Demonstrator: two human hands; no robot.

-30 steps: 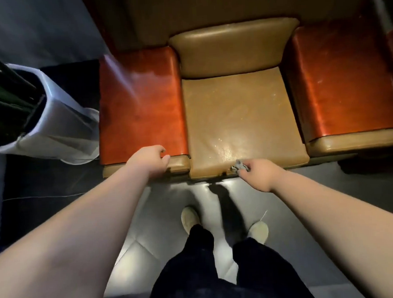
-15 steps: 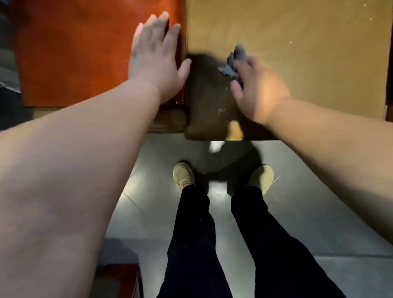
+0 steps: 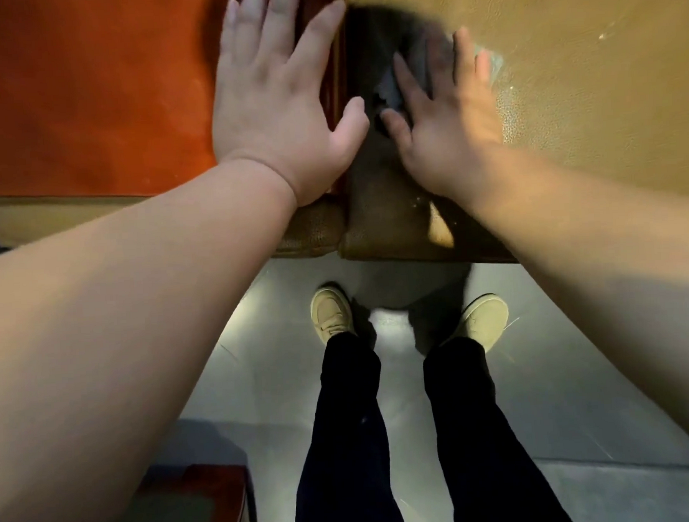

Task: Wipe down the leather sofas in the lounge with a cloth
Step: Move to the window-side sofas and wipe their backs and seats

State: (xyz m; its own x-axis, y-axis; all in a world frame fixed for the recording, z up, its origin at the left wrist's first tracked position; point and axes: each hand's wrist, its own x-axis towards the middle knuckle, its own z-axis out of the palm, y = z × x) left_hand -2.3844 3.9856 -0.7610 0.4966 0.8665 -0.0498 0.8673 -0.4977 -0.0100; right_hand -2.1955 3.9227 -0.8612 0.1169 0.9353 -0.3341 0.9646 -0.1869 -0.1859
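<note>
On the sofa, right hand flattens cloth; left hand splayed.

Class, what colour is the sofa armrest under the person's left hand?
Reddish-orange leather armrest, under the flat left hand; it shows in the head view.

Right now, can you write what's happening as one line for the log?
step: wiping seat | left hand: flat on red armrest | right hand: straight fingers pressing grey cloth on tan seat cushion
</note>
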